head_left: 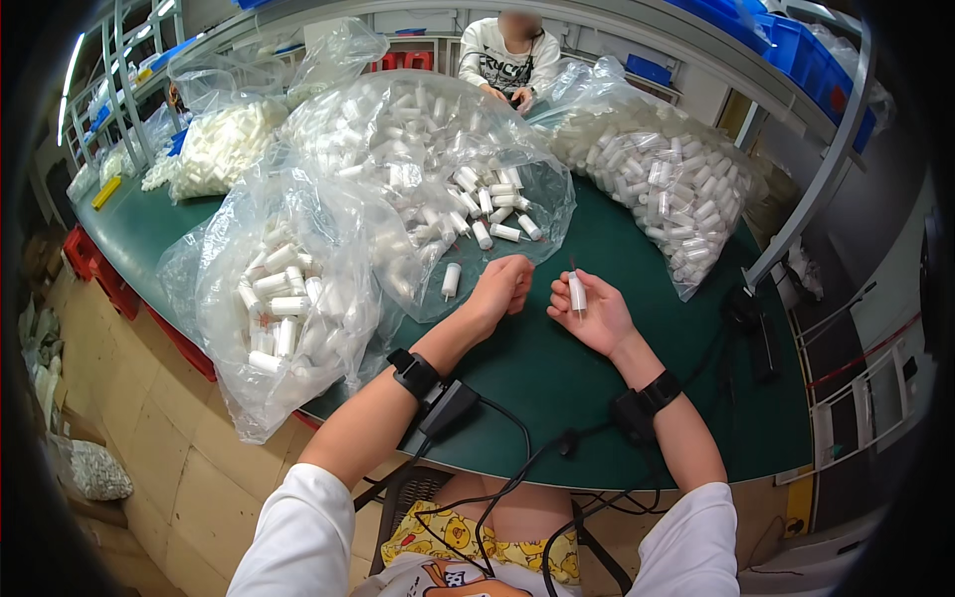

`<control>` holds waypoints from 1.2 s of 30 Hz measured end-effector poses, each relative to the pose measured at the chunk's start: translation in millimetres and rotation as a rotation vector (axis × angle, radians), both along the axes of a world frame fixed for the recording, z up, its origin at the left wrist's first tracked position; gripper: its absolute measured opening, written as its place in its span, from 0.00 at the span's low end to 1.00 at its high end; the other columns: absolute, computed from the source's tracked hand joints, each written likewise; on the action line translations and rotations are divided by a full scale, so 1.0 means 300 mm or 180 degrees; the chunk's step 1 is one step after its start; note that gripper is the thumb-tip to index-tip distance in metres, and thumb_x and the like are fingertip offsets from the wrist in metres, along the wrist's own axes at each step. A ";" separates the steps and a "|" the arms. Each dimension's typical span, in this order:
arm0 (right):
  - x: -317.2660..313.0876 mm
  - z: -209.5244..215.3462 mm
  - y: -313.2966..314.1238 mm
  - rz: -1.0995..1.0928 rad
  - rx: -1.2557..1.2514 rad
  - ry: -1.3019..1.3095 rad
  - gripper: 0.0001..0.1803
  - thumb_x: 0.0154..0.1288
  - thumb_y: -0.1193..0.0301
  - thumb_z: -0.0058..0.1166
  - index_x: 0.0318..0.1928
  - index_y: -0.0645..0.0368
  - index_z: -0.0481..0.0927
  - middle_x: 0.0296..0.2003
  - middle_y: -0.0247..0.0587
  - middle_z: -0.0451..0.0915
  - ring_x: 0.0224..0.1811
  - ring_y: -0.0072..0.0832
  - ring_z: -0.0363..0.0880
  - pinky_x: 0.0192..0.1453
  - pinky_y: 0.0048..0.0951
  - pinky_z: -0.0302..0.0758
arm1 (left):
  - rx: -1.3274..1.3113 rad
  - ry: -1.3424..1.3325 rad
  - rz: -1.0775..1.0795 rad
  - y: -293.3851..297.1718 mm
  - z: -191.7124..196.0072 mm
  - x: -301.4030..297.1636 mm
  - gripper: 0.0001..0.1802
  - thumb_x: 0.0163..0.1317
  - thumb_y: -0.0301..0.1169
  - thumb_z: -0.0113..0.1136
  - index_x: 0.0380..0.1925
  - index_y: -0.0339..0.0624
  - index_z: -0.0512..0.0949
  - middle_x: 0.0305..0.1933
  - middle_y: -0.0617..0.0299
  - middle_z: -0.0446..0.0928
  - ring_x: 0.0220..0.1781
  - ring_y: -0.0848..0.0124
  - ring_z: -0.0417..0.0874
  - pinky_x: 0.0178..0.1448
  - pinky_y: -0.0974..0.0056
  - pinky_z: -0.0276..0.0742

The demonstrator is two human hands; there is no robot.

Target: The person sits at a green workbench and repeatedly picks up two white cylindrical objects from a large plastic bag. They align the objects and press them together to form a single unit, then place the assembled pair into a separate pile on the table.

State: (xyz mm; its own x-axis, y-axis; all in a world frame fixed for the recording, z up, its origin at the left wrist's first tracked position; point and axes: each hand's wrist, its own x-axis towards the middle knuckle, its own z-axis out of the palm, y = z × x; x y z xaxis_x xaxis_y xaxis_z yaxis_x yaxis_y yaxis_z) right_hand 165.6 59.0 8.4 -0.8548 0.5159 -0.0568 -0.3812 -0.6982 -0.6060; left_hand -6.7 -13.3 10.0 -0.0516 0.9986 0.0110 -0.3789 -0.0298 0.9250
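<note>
My right hand [607, 323] is closed on a small white cylinder [577, 291], held upright between thumb and fingers with a thin dark tip pointing up. Just left of it, my left hand [500, 290] is curled shut; whatever its fingers hold, if anything, is hidden. A single white cylinder [452, 280] lies on clear plastic beside the left hand. Beyond both hands, a large open clear bag [398, 119] spills several more such cylinders [504, 211] toward me.
Another clear bag of white cylinders [284, 308] hangs near the table's left front edge. A full bag [686, 179] stands at the right, by a metal frame post [811, 199]. Black cables [522, 468] run below my wrists. Across the green table [557, 418] sits another person [509, 55].
</note>
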 end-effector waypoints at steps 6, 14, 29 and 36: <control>-0.012 0.022 -0.024 -0.0092 0.0215 -0.0174 0.20 0.68 0.64 0.36 0.51 0.67 0.68 0.31 0.42 0.71 0.34 0.33 0.70 0.49 0.34 0.68 | -0.0082 -0.0088 0.0115 -0.018 0.024 0.028 0.11 0.61 0.39 0.50 0.33 0.47 0.62 0.21 0.67 0.63 0.19 0.76 0.63 0.26 0.70 0.61; 0.004 0.000 -0.001 0.0446 0.0158 0.0310 0.22 0.63 0.61 0.34 0.47 0.68 0.69 0.22 0.38 0.64 0.27 0.29 0.64 0.46 0.33 0.64 | 0.0103 -0.0481 -0.0271 0.002 -0.010 0.025 0.10 0.62 0.39 0.48 0.37 0.46 0.64 0.32 0.62 0.69 0.31 0.71 0.72 0.42 0.64 0.70; 0.003 -0.002 0.002 0.0124 0.0463 -0.0352 0.12 0.64 0.66 0.36 0.25 0.56 0.68 0.08 0.23 0.51 0.12 0.17 0.52 0.32 0.22 0.63 | -0.0014 -0.0882 -0.0952 -0.014 0.004 0.004 0.18 0.60 0.42 0.38 0.41 0.41 0.69 0.25 0.64 0.64 0.24 0.72 0.64 0.33 0.67 0.61; 0.012 -0.022 0.016 -0.0014 0.0514 -0.0327 0.15 0.65 0.63 0.34 0.26 0.57 0.69 0.07 0.23 0.49 0.10 0.17 0.49 0.29 0.22 0.60 | -0.0070 -0.0932 -0.1081 -0.012 0.005 0.009 0.14 0.61 0.43 0.42 0.37 0.45 0.68 0.23 0.67 0.62 0.22 0.75 0.62 0.30 0.70 0.59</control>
State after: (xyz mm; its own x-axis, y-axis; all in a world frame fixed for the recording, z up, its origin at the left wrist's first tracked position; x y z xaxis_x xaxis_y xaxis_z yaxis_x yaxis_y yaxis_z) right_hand 169.1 63.9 1.7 -0.8465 0.5290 -0.0598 -0.3143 -0.5872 -0.7460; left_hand -3.9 -16.8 11.6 0.2813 0.9593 0.0235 -0.6098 0.1598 0.7762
